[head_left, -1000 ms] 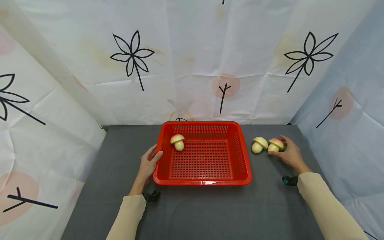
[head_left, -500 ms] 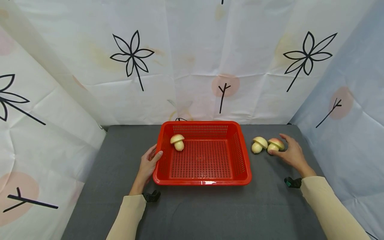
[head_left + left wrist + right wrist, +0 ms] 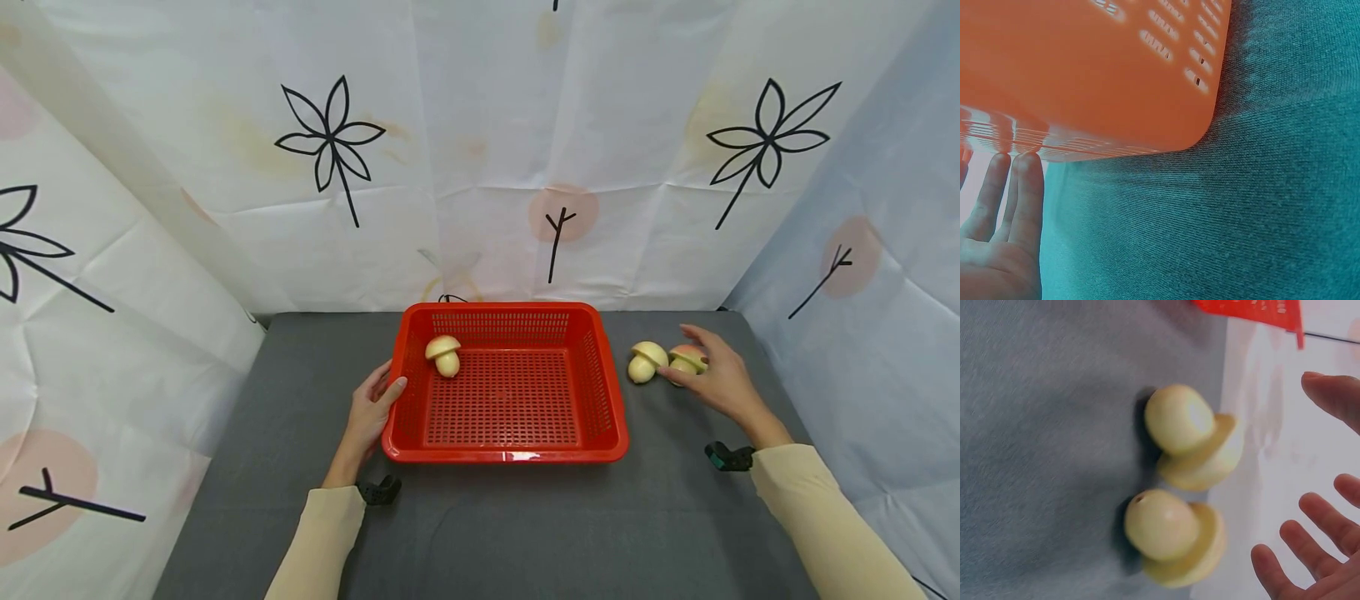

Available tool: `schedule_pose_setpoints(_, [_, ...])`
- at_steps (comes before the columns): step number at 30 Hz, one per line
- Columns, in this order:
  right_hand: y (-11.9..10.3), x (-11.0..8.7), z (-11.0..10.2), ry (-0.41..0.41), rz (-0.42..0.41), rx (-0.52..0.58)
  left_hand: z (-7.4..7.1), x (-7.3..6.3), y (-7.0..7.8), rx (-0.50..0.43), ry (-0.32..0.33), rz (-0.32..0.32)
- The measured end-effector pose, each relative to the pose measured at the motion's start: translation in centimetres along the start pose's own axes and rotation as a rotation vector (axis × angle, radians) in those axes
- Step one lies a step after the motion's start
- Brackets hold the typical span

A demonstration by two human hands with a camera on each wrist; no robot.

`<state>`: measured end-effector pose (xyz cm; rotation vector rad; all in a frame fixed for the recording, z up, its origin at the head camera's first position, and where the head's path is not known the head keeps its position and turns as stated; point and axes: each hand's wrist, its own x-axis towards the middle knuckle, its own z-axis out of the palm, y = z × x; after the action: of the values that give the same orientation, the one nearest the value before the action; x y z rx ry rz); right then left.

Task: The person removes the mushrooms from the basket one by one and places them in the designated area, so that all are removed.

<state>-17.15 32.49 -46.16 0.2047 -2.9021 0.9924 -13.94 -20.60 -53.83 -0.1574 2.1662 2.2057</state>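
My left hand (image 3: 369, 414) holds the left rim of a red plastic basket (image 3: 504, 457), thumb over the rim. In the left wrist view its fingertips touch the basket's outer side wall. One toy mushroom (image 3: 447, 360) lies inside the basket, near its back left corner. Right of the basket, two more mushrooms lie side by side: a pale yellow one (image 3: 645, 360) nearer the basket and one with a reddish cap (image 3: 686, 353). Over the reddish one hovers my right hand (image 3: 723, 385), fingers spread. The right wrist view shows a gap between its fingers (image 3: 1316, 515) and both mushrooms.
A grey cloth (image 3: 495, 533) covers the table. Patterned white curtains (image 3: 480, 167) hang behind it and on both sides. A thin black cable (image 3: 453, 297) shows behind the basket's back rim.
My right hand has come off the reddish-capped mushroom, its fingers spreading, and has shifted slightly left and up. The left hand, basket and mushrooms stay in place.
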Motion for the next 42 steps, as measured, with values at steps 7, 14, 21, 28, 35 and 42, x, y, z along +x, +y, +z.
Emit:
schedule_pose_setpoints(7, [-2.0, 0.1, -0.1, -0.006, -0.074, 0.023, 0.2, -0.1, 0.2, 0.012, -0.003, 0.007])
schedule_pose_setpoints(14, [-4.1, 0.3, 0.2, -0.037, -0.131, 0.036, 0.1, -0.1, 0.1, 0.008, -0.001, 0.011])
schedule_pose_setpoints(21, [-6.0, 0.8, 0.9, -0.069, -0.172, 0.067, 0.1, -0.1, 0.1, 0.009, 0.003, 0.004])
schedule_pose_setpoints(28, [-7.8, 1.6, 2.1, -0.093, -0.220, 0.114, 0.1, 0.0, 0.1, 0.007, -0.002, 0.001])
schedule_pose_setpoints(35, [-9.8, 2.4, 3.3, -0.112, -0.257, 0.120, 0.1, 0.0, 0.0, 0.006, 0.004, 0.011])
schedule_pose_setpoints(42, [-11.6, 3.0, 4.5, -0.143, -0.282, 0.163, 0.1, 0.1, -0.1, -0.014, -0.013, 0.036])
